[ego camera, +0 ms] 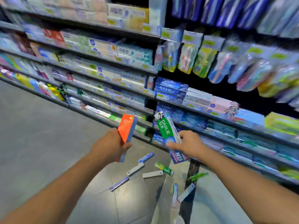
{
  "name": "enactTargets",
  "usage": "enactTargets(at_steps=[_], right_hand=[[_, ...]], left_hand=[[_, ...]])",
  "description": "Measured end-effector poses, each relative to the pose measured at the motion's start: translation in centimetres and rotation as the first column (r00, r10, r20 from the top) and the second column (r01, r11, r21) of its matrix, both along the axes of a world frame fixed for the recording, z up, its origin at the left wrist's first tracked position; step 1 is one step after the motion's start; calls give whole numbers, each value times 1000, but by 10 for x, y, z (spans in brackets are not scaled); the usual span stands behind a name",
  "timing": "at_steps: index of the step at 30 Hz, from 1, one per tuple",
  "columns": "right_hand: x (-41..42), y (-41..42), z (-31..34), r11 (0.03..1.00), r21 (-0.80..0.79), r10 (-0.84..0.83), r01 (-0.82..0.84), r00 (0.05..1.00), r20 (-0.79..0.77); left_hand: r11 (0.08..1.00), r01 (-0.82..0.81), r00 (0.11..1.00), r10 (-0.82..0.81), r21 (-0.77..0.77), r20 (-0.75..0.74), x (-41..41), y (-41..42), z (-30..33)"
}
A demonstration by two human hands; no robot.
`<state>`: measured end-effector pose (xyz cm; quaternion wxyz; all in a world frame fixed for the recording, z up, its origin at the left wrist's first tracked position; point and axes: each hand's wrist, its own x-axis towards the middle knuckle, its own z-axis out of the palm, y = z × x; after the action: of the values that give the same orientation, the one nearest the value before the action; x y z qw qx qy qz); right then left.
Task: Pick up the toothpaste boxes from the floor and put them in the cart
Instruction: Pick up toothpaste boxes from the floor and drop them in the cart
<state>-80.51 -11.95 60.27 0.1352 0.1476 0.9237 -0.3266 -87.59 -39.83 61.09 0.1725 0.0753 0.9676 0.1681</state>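
My left hand (111, 143) has its grip closed around an orange toothpaste box (127, 129), which stands almost upright with a blue side turned to the right. My right hand (188, 143) holds a green and blue toothpaste box (168, 131) with the word DARLIE on it; the thumb lies on the front and the fingers curl behind, and the box tilts with its top toward the left. Both boxes are in the air in front of the shelves (113, 88), which are full of toothpaste packs.

More boxes lie on the grey floor (32, 126) below my hands: a blue one (146, 157), a white one (135, 169), another white one (152, 174), a green one (164, 168) and a long blue one (119, 183). They are near each other but mostly apart. At the lower right some other boxes (186, 193) are seen, blurred, and I cannot tell if they are inside a cart.
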Motion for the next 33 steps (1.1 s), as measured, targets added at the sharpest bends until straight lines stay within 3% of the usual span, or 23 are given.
enactTargets(at_steps=[4,8,13,17,27,33], right_hand=[[42,63,15,979,-22,-202,202,979,-17],[100,134,31,924,-28,-383,382,922,-48],[206,226,48,786,-67,-618,615,773,-143],[316,294,57,616,-90,-785,783,599,-159],[577,423,84,322,-52,-942,945,315,-116],[693,477,95,111,3,-990,994,111,-90]], left_hand=[[980,198,980,-197,25,-25,6,80,16],[899,437,896,-437,-18,-82,27,173,37],[752,658,745,-658,-41,-113,72,304,59],[614,789,611,-784,4,-104,141,418,61],[261,959,274,-954,113,-120,383,659,89],[135,986,151,-975,101,-165,498,762,92]])
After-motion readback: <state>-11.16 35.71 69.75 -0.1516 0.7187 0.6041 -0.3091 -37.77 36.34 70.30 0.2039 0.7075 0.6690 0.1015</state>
